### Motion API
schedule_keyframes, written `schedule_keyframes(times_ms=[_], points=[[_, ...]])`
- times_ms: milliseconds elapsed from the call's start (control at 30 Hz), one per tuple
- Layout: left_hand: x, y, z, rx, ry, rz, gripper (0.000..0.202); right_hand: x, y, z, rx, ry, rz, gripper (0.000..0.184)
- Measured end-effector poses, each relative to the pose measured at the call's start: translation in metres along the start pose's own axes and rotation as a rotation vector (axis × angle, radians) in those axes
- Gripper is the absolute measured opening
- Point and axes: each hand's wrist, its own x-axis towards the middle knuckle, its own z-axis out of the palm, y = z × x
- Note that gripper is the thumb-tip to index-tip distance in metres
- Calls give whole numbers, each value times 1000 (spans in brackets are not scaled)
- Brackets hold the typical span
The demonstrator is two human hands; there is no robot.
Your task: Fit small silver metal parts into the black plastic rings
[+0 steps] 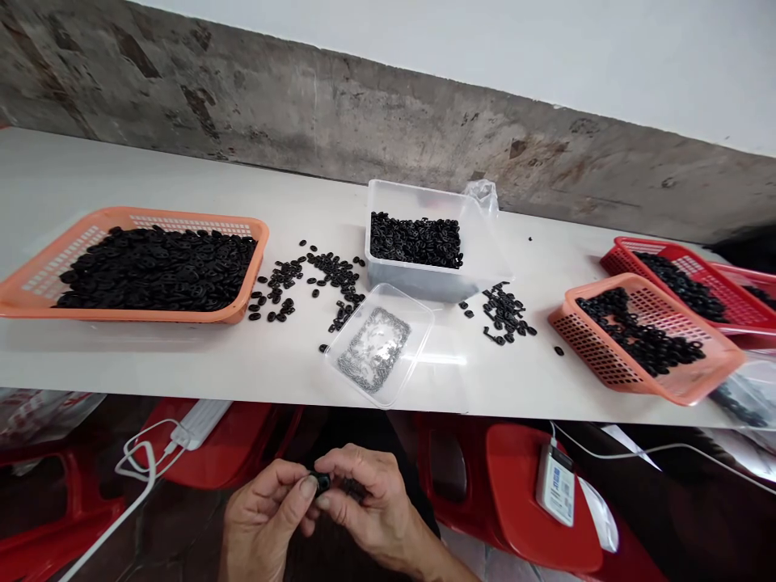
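While pinching a small black piece [322,483] in the left hand [267,511], with dark bits [353,488] cupped in the right hand [377,495], expect something light, stiff, perhaps slippery; hold by the outer edges, before the white table [182,360] and clear tray [419,327].

Blk pc [323,483] partly hid. by L thumb [296,506].

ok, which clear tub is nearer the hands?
The shallow tub of silvery bits, near the table's front edge. The deeper tub holds black parts and stands farther back.
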Motion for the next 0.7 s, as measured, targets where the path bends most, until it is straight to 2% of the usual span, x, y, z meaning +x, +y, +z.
schedule_keyframes(times_ms=[100, 167, 333, 433, 533, 700], points=[[-2, -1, -3, 72, -14, 126, 16, -2, 2, -1, 134, 9, 36, 23], [-1, -2, -6, 153, -28, 269, 21, -3, 3, -2, 252, 20, 76, 20], [9, -2, -19, 494, -250, 761, 43, -4, 1, -2, 413, 14, 184, 18], [16, 1, -23, 602, -315, 938, 48, -3, 0, -2, 516, 13, 271, 20], [19, 7, -22, 608, -328, 988, 47, -3, 1, -2, 589, 11, 317, 24], [16, 14, -18, 617, -344, 871, 39, -1, 3, -3, 593, 14, 345, 27]])
